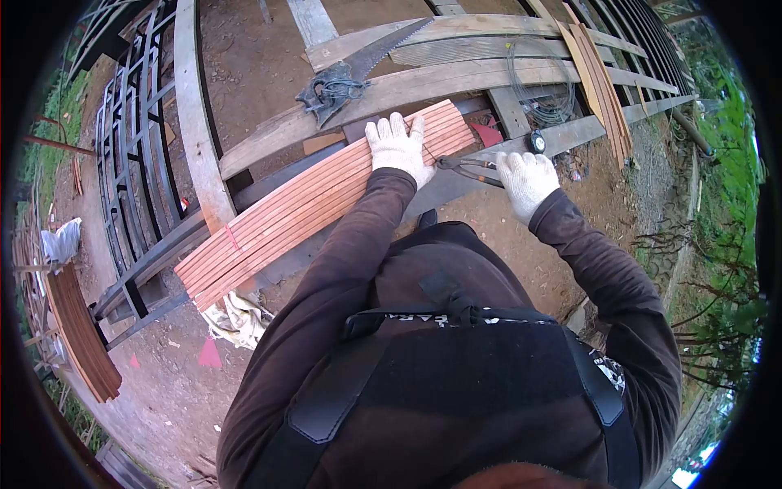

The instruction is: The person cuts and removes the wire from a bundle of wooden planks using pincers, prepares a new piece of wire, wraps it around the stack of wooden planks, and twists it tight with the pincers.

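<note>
A bundle of reddish wooden strips (301, 200) lies slantwise across the frame in front of me. My left hand (399, 151), in a white knitted glove, rests on top near the bundle's right end, its fingers gripping over the far edge. My right hand (528, 181), gloved too, is closed round the handles of a pair of pincers (472, 167). Their jaws meet a thin wire at the bundle, just right of my left hand. Red string (232, 237) ties the bundle's left end. My left palm hides part of the strips.
A handsaw (383, 53) and a crumpled dark bag (331, 91) lie on the planks beyond. Coiled wire (546, 90) and a tape measure (537, 142) sit at right, near loose strips (599, 90). Metal frames (134, 122) and another strip bundle (81, 334) stand left.
</note>
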### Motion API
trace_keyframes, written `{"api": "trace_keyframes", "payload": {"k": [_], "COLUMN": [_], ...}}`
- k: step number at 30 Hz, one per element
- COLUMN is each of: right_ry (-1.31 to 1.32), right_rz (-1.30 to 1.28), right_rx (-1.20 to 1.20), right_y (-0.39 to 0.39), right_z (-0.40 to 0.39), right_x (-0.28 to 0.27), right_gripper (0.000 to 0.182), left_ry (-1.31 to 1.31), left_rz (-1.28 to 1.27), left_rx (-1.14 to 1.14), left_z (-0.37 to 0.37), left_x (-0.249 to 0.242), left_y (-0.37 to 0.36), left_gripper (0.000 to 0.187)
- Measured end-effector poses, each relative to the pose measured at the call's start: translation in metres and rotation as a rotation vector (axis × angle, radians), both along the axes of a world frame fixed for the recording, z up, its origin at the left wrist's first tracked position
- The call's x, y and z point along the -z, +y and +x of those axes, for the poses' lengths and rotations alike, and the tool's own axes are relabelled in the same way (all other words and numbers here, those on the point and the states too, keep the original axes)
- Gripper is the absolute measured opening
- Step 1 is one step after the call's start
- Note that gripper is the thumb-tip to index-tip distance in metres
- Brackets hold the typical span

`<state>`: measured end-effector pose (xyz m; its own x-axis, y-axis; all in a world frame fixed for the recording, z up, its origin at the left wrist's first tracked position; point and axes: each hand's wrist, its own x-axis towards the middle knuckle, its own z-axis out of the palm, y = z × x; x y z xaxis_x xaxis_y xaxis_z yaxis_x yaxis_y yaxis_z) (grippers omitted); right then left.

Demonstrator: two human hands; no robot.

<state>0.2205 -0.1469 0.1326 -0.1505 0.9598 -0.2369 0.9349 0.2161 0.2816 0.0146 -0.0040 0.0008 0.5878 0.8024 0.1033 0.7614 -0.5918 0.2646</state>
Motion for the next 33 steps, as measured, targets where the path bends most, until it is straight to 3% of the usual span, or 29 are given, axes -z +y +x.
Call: {"api": "trace_keyframes", "payload": {"k": [1,2,3,5,7,9,11,13,14,15,17,19,21,22,24,25,26,28,33], "right_ry": [-0.121,-0.113,-0.110,-0.117,-0.041,0.222,0.288,1.109,1.351,1.355,1.680,1.656,1.581,1.589,1.047,1.054,1.251,1.643,1.372], "right_rz": [0.163,0.191,0.190,-0.071,-0.162,-0.361,-0.369,-0.851,-0.953,-0.951,-0.958,-0.935,-0.644,-0.637,-0.400,-0.389,-0.481,-0.656,-0.615], "right_rx": [-0.107,-0.091,-0.089,0.094,0.181,0.364,0.362,1.024,1.236,1.240,1.331,1.306,1.083,1.086,0.991,0.995,0.963,0.974,0.995], "right_y": [0.003,0.005,0.005,0.007,0.004,0.006,0.000,-0.004,-0.010,-0.019,-0.035,-0.044,-0.052,-0.048,-0.035,-0.040,-0.045,-0.045,-0.050], "right_z": [0.001,0.002,-0.001,-0.003,-0.012,-0.008,0.015,0.027,0.035,0.036,0.035,0.027,0.014,-0.001,-0.028,-0.020,-0.007,-0.005,-0.017], "right_x": [0.005,0.010,0.012,0.015,0.011,0.017,0.049,0.058,0.059,0.062,0.079,0.098,0.109,0.093,0.043,0.059,0.086,0.089,0.095], "right_gripper": [0.056,0.041,0.041,0.027,0.026,0.028,0.026,0.026,0.032,0.032,0.035,0.042,0.042,0.042,0.041,0.041,0.041,0.038,0.034], "left_ry": [0.001,0.001,0.002,0.000,-0.002,-0.014,-0.008,-0.010,0.010,0.029,0.020,0.023,0.006,0.009,0.057,0.058,0.061,0.084,0.117], "left_rz": [-0.002,-0.017,-0.030,-0.031,-0.043,-0.007,-0.014,-0.011,-0.026,-0.041,-0.011,0.009,-0.004,0.000,0.026,0.034,0.008,-0.034,-0.049], "left_rx": [-0.003,-0.005,-0.005,-0.002,-0.008,-0.007,-0.010,-0.004,-0.005,-0.007,-0.012,-0.010,-0.015,-0.007,-0.007,0.003,0.002,-0.002,0.012], "left_z": [0.000,0.001,0.001,0.001,0.001,0.001,-0.001,0.001,0.001,0.002,0.004,0.002,0.003,0.004,0.003,0.003,0.002,0.003,0.003], "left_x": [-0.001,-0.001,-0.001,-0.001,0.002,0.005,0.004,0.002,0.002,0.001,0.004,0.006,0.005,0.005,0.005,0.003,0.001,-0.004,-0.008], "left_y": [0.000,0.000,0.000,0.002,0.000,0.000,-0.002,0.000,0.000,-0.001,0.001,-0.002,-0.002,-0.002,-0.003,-0.003,-0.003,-0.003,-0.002], "left_gripper": [0.102,0.102,0.102,0.101,0.101,0.101,0.101,0.102,0.103,0.104,0.103,0.101,0.103,0.103,0.106,0.106,0.107,0.108,0.109]}}
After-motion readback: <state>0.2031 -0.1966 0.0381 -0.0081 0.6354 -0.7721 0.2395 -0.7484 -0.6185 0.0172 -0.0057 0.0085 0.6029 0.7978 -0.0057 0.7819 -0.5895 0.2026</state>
